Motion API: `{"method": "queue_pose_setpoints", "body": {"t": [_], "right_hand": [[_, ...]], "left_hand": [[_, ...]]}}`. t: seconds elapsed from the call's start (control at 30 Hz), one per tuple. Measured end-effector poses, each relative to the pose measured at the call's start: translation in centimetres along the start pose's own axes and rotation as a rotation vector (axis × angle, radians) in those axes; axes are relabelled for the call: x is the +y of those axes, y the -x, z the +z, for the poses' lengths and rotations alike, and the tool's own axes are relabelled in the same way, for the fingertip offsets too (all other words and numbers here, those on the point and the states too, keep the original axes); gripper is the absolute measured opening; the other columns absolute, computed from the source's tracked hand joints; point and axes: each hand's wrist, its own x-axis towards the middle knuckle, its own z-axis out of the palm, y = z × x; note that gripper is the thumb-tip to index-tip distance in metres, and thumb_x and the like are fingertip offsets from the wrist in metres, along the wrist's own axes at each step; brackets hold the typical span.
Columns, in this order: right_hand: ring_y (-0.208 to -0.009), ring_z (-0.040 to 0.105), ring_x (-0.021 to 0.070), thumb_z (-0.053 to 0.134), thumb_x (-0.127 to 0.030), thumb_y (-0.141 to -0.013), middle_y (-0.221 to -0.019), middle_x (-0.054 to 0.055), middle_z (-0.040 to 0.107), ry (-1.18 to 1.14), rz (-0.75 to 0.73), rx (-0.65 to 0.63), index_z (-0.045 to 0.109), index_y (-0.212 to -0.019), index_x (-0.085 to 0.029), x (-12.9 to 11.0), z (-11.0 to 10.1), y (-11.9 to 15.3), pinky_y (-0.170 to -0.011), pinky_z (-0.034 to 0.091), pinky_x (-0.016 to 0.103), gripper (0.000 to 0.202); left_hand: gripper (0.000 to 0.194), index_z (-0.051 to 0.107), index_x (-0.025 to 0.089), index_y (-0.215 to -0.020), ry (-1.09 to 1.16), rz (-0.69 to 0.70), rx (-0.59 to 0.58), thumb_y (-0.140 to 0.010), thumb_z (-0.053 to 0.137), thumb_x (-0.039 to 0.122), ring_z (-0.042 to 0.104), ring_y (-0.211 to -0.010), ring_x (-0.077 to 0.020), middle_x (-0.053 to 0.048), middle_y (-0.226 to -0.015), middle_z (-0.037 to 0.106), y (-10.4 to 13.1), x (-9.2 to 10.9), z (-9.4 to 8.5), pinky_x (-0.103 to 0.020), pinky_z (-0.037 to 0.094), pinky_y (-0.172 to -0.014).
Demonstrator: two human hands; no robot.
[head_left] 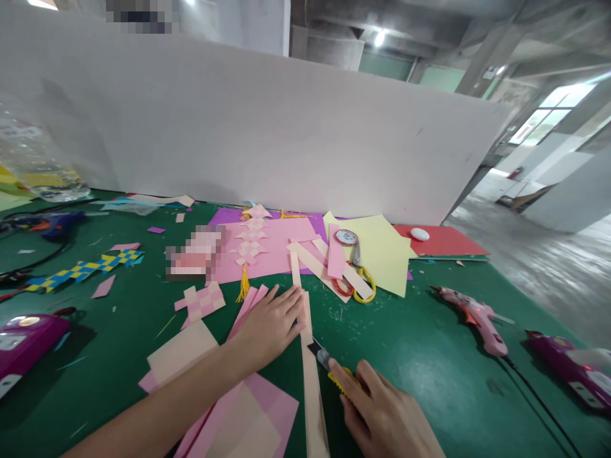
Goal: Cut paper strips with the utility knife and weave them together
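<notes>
- Your left hand [274, 324] lies flat, fingers slightly spread, touching the long cream paper strips [312, 388].
- Your right hand [384, 407] curls around the yellow-handled craft knife [325, 359], its blade at the strips.
- The strips lie on the green surface [410, 350], well in from its right edge.

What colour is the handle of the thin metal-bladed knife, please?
The visible knife handle is yellow; see head view.
</notes>
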Motion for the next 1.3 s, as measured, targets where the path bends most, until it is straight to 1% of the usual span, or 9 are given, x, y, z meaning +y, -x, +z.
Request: {"method": "queue_pose_setpoints", "body": {"t": [0.13, 0.23, 0.37, 0.43, 0.5, 0.77, 0.97, 1.13, 1.3], "right_hand": [[-0.051, 0.059, 0.0121, 0.039, -0.016, -0.084, -0.077, 0.003, 0.057, -0.007, -0.020, 0.013, 0.050, -0.124, -0.018, 0.2, -0.2, 0.2, -0.040, 0.045, 0.019, 0.041], [-0.053, 0.060, 0.0127, 0.038, -0.017, -0.084, -0.076, 0.003, 0.057, -0.009, -0.040, 0.029, 0.051, -0.123, -0.017, 0.1, -0.3, 0.4, -0.040, 0.045, 0.019, 0.041], [-0.053, 0.060, 0.0123, 0.038, -0.016, -0.083, -0.076, 0.003, 0.057, -0.003, -0.054, 0.030, 0.051, -0.123, -0.018, 0.0, -0.4, 0.5, -0.039, 0.044, 0.018, 0.041], [-0.054, 0.060, 0.0124, 0.040, -0.017, -0.083, -0.076, 0.003, 0.057, -0.001, -0.053, 0.026, 0.050, -0.123, -0.018, 0.0, -0.3, 0.5, -0.039, 0.044, 0.018, 0.042], [-0.053, 0.060, 0.0128, 0.041, -0.017, -0.082, -0.076, 0.003, 0.057, 0.001, -0.054, 0.025, 0.050, -0.123, -0.018, 0.0, -0.3, 0.6, -0.039, 0.044, 0.019, 0.042], [-0.056, 0.061, 0.0149, 0.043, -0.017, -0.082, -0.078, 0.003, 0.057, -0.015, -0.027, 0.003, 0.047, -0.127, -0.018, 0.0, -0.2, -0.1, -0.042, 0.046, 0.022, 0.045], [-0.055, 0.060, 0.0134, 0.042, -0.017, -0.083, -0.078, 0.004, 0.057, -0.020, -0.016, 0.013, 0.048, -0.126, -0.018, -0.2, -0.2, -0.2, -0.041, 0.044, 0.020, 0.043], [-0.053, 0.059, 0.0129, 0.040, -0.017, -0.083, -0.077, 0.004, 0.057, -0.014, -0.002, 0.009, 0.050, -0.124, -0.018, -0.3, -0.2, 0.0, -0.040, 0.043, 0.020, 0.042], [-0.056, 0.061, 0.0144, 0.040, -0.017, -0.083, -0.078, 0.004, 0.057, -0.002, 0.027, 0.037, 0.053, -0.122, -0.018, -0.5, -0.3, -0.6, -0.042, 0.044, 0.021, 0.041]], "left_hand": [[0.043, 0.043, 0.016, -0.133, -0.001, -0.006, 0.008, -0.096, 0.031, 0.036, 0.037, -0.130, -0.0220, -0.008, -0.139, 0.044, -0.1, 0.2, -0.6, -0.041, 0.024, -0.107], [0.037, 0.050, 0.017, -0.124, 0.023, 0.018, 0.038, -0.095, 0.036, 0.033, 0.040, -0.127, -0.0235, -0.008, -0.136, 0.048, -0.2, 0.3, -1.3, -0.042, 0.025, -0.107], [0.026, 0.058, 0.018, -0.110, 0.130, 0.073, 0.065, -0.095, 0.037, 0.023, 0.051, -0.115, -0.0183, -0.006, -0.123, 0.058, -0.1, 0.4, -1.6, -0.038, 0.031, -0.106], [0.025, 0.060, 0.018, -0.106, 0.172, 0.082, 0.061, -0.094, 0.038, 0.023, 0.054, -0.112, -0.0175, -0.005, -0.118, 0.061, -0.1, 0.3, -1.5, -0.037, 0.033, -0.105], [0.025, 0.062, 0.017, -0.104, 0.187, 0.084, 0.052, -0.094, 0.040, 0.023, 0.054, -0.112, -0.0177, -0.005, -0.118, 0.062, -0.1, 0.2, -1.4, -0.037, 0.035, -0.105], [0.028, 0.064, 0.017, -0.107, 0.215, 0.131, 0.018, -0.094, 0.039, 0.022, 0.052, -0.117, -0.0160, -0.005, -0.121, 0.062, 0.0, -0.1, -1.0, -0.035, 0.032, -0.108], [0.029, 0.064, 0.016, -0.109, 0.204, 0.134, 0.002, -0.093, 0.039, 0.022, 0.052, -0.118, -0.0179, -0.007, -0.123, 0.061, 0.1, 0.0, -1.0, -0.037, 0.034, -0.107], [0.029, 0.065, 0.016, -0.105, 0.201, 0.149, 0.029, -0.093, 0.040, 0.022, 0.053, -0.117, -0.0183, -0.007, -0.120, 0.062, 0.0, 0.1, -1.0, -0.037, 0.034, -0.107], [0.029, 0.065, 0.016, -0.105, 0.206, 0.163, 0.041, -0.093, 0.039, 0.020, 0.053, -0.117, -0.0186, -0.007, -0.120, 0.062, 0.0, 0.0, -0.9, -0.038, 0.034, -0.107]]}}
